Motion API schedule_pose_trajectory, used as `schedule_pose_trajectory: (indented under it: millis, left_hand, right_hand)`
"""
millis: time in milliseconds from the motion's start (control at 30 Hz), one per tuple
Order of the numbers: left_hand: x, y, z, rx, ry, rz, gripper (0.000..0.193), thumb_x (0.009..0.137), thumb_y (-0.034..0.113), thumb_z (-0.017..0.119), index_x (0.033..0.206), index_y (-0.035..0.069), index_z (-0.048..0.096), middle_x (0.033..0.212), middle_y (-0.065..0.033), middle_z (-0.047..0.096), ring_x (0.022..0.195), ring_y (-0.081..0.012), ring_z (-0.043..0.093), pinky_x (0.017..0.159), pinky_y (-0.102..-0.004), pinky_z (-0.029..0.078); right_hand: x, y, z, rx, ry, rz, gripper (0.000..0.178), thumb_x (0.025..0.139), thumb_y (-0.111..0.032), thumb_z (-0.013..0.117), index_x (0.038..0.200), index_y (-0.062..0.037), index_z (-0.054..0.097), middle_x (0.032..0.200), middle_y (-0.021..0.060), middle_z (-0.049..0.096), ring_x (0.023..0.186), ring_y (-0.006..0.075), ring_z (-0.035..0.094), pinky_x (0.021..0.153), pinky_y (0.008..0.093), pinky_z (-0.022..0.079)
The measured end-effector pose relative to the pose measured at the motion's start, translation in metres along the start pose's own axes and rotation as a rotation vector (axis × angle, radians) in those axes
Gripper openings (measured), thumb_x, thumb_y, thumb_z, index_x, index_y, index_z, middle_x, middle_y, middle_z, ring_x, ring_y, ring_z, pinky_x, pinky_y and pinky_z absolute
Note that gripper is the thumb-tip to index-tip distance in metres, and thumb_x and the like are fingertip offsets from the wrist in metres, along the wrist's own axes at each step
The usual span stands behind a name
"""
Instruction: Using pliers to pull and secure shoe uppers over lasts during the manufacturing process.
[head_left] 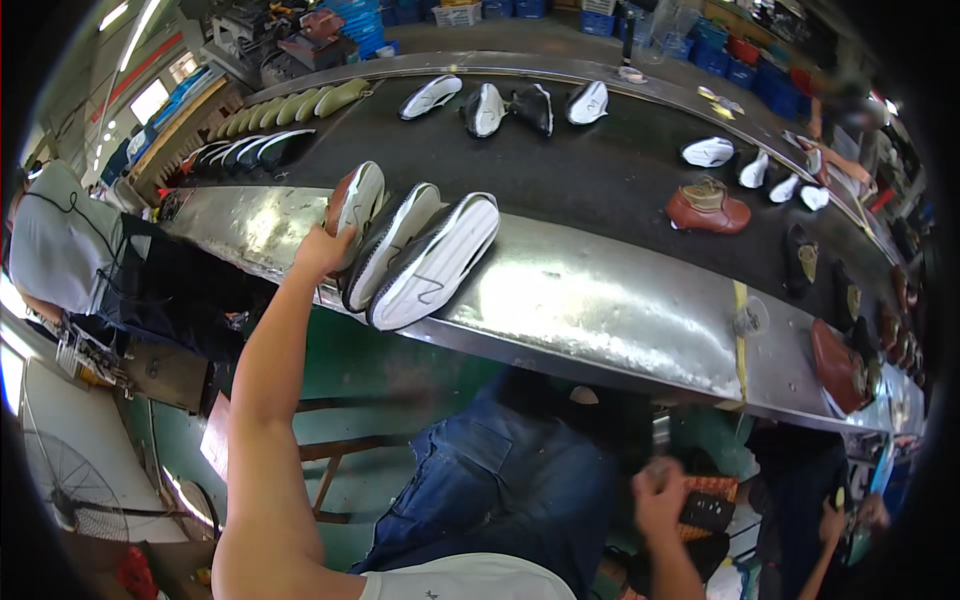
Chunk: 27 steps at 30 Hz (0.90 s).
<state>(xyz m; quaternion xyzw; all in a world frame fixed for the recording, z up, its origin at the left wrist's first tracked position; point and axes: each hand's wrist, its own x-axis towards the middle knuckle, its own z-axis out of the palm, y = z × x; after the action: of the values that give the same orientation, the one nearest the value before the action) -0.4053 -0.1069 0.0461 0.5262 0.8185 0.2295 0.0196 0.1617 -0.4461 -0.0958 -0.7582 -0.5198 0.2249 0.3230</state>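
Observation:
My left hand (324, 250) grips a brown shoe upper (358, 203) with a pale sole side facing outward, at the metal edge of the bench. Right of it lean two dark shoe uppers, the nearer dark shoe upper (436, 262) and a dark shoe upper behind it (393, 245), both with white undersides turned up and a dark line on the nearer one. Low over the floor, beside my lap, my right hand (660, 495) is closed and blurred by motion. A shiny upright piece shows just above it; whether the hand holds it is unclear.
A black conveyor belt (380, 140) runs behind the metal ledge (590, 280), carrying several shoe uppers. A reddish-brown shoe (708, 207) sits right of centre. A clear cup (752, 317) stands on the ledge. A person (70, 230) is at left; other hands work at right.

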Motion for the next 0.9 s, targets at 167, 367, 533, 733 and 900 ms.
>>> schedule_pose_trajectory:
  millis: [167,367,533,733,900]
  left_hand:
    - [0.035,-0.063,-0.008,-0.338,-0.117,-0.074,0.069,0.093,0.050,0.067,0.115,-0.016,0.065,0.108,-0.0252,0.071,0.082,-0.0302,0.073,0.069,-0.0451,0.057]
    - [-0.145,-0.072,-0.035,-1.204,0.079,0.297,0.060,0.095,0.018,0.069,0.146,-0.004,0.045,0.129,-0.0150,0.064,0.118,-0.0249,0.063,0.104,-0.0391,0.048]
    - [-0.294,-0.116,-0.022,-1.348,-0.433,0.198,0.082,0.087,0.027,0.080,0.150,0.000,0.036,0.143,-0.0126,0.053,0.131,-0.0253,0.053,0.110,-0.0436,0.044]
    - [-0.472,-0.026,0.075,-1.085,-0.848,0.318,0.103,0.089,0.036,0.076,0.160,-0.003,0.014,0.154,-0.0201,0.044,0.137,-0.0285,0.049,0.112,-0.0393,0.039]
    - [-0.458,0.064,0.048,0.160,-1.280,0.683,0.096,0.090,0.065,0.058,0.157,0.001,0.031,0.113,-0.0275,0.070,0.105,-0.0418,0.068,0.089,-0.0471,0.054]
  right_hand:
    - [-0.118,0.024,0.067,0.404,-0.454,0.223,0.043,0.084,-0.025,0.081,0.114,-0.0006,0.062,0.083,0.0036,0.067,0.072,0.0128,0.062,0.071,0.0305,0.052]
    - [-0.159,0.013,0.052,0.207,-0.411,0.226,0.043,0.085,-0.029,0.080,0.114,-0.0017,0.063,0.087,0.0095,0.068,0.080,0.0164,0.065,0.077,0.0334,0.053]
    - [-0.155,0.022,0.050,0.340,-0.361,0.290,0.038,0.089,-0.027,0.077,0.112,-0.0005,0.063,0.086,0.0060,0.065,0.078,0.0150,0.062,0.074,0.0318,0.052]
    - [-0.150,0.029,0.029,0.684,-0.401,0.451,0.030,0.093,-0.019,0.071,0.116,-0.0039,0.060,0.082,-0.0007,0.059,0.070,0.0070,0.054,0.058,0.0241,0.045]
    - [-0.160,0.035,0.005,0.756,-0.391,0.409,0.035,0.096,-0.020,0.067,0.124,-0.0031,0.055,0.090,0.0002,0.061,0.076,0.0075,0.056,0.056,0.0243,0.046]
